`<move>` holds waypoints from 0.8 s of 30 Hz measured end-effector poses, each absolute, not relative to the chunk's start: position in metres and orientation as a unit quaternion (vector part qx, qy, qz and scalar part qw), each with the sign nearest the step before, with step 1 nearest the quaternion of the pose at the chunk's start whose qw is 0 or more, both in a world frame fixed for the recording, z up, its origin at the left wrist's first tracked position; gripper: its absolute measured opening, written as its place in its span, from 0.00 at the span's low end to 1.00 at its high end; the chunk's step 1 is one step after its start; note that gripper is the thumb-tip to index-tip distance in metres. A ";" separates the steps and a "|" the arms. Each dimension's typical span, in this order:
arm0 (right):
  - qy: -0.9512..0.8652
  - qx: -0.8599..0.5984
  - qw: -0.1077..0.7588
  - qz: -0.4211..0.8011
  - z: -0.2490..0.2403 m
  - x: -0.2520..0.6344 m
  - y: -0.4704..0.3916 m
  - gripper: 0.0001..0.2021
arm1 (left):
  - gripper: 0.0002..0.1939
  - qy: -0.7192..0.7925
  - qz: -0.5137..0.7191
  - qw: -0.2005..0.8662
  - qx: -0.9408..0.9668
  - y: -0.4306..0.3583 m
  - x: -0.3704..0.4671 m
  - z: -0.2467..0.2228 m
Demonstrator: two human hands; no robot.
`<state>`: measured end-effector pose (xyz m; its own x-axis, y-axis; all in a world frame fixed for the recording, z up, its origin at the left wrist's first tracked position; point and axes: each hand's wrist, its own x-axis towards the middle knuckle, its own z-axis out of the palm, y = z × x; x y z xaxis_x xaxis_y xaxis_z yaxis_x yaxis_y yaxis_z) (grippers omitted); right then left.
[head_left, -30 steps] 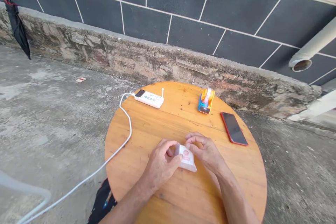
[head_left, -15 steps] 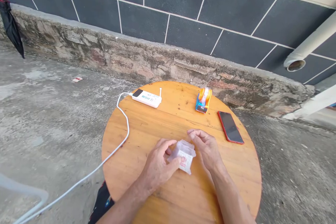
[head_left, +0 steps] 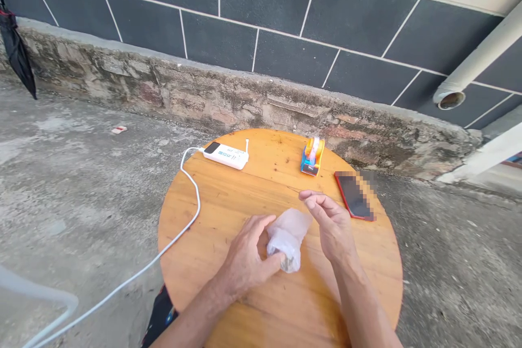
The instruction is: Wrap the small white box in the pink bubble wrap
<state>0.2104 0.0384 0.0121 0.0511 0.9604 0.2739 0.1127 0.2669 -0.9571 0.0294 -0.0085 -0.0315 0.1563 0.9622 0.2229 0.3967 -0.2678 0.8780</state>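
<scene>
A thin, translucent whitish plastic wrap (head_left: 289, 231) lies on the round wooden table (head_left: 191, 261), with a bunched, rounded end toward me and a flatter sheet spreading away. My left hand (head_left: 250, 253) grips its near left side between thumb and fingers; the thumb presses on the bunched end. What is inside the wrap cannot be made out. My right hand (head_left: 328, 220) is just right of the wrap, thumb and index fingertips pinched together near its far right corner. Whether those fingertips hold an edge of the film is too small to tell.
A white device (head_left: 225, 156) with a cable stands at the table's back left. An orange and blue tape dispenser (head_left: 312, 156) is at the back right, and a red-edged phone (head_left: 354, 196) lies near the right rim. Beyond is a stone-based wall (head_left: 228, 100).
The wrap has opened out into a longer sheet reaching away from me, and its red print no longer shows. My right hand has moved slightly right.
</scene>
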 end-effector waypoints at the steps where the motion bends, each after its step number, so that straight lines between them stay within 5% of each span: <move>1: -0.577 -0.469 0.552 0.378 0.015 0.211 0.038 0.08 | 0.31 0.498 0.413 0.343 0.681 -0.009 0.029 -0.032; 9: -0.624 -0.481 0.506 0.352 0.040 0.221 0.053 0.09 | 0.36 0.450 0.421 0.340 0.711 -0.010 0.027 -0.033; 17: -0.639 -0.510 0.472 0.330 0.067 0.229 0.083 0.11 | 0.54 0.432 0.396 0.397 0.706 -0.012 0.021 -0.038; 24: -0.631 -0.543 0.441 0.335 0.068 0.235 0.098 0.10 | 0.36 0.430 0.425 0.452 0.656 -0.009 0.021 -0.042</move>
<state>0.2346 0.0983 0.0685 -0.0208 0.9810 0.1930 0.3901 0.1857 -0.9018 0.0210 -0.0094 -0.0418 0.2689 0.9483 0.1687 0.1788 -0.2212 0.9587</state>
